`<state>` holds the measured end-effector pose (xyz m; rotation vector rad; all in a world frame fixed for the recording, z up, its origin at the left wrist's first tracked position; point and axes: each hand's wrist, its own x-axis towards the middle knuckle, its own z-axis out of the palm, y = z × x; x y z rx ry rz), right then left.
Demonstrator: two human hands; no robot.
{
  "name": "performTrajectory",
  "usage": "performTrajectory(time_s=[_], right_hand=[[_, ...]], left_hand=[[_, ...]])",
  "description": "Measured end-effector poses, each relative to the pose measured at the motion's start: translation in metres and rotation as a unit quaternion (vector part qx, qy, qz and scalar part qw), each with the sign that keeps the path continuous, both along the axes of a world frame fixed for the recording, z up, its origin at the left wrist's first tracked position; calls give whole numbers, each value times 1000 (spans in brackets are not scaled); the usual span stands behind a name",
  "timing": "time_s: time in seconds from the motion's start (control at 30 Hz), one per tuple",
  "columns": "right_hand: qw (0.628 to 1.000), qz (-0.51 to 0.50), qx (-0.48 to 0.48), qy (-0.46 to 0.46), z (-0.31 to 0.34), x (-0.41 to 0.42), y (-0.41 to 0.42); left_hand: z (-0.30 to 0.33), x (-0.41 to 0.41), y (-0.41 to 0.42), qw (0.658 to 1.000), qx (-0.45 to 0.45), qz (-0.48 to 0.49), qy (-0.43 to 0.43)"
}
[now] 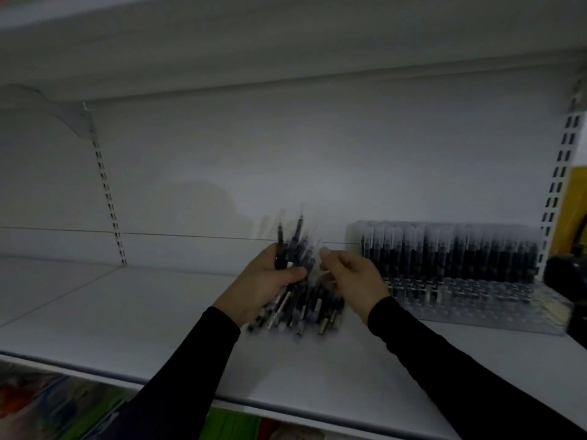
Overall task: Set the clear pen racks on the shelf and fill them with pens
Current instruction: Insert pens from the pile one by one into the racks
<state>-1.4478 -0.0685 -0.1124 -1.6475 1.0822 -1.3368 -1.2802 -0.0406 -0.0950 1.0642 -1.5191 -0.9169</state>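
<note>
My left hand [263, 284] grips a thick bundle of dark pens [295, 281] with clear caps, held above the white shelf [127, 312] near its middle. My right hand [352, 281] is just right of the bundle, its fingers curled and pinching at the clear top of one pen; the frame is blurred. A clear pen rack [470, 300] stands on the shelf to the right, its back rows filled with upright dark pens and its front rows of holes bare.
A black object [568, 281] sits at the far right beside the rack, with a yellow item [571, 211] behind it. Slotted uprights run up the back wall. Another shelf hangs overhead. Colourful goods lie below the shelf's front edge.
</note>
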Motion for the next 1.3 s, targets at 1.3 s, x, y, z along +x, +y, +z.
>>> performTrajectory(time_s=[1.3], right_hand=[[934, -272, -145, 184, 45, -201, -25]], left_hand=[[-18, -142, -19, 991, -73, -111, -19]])
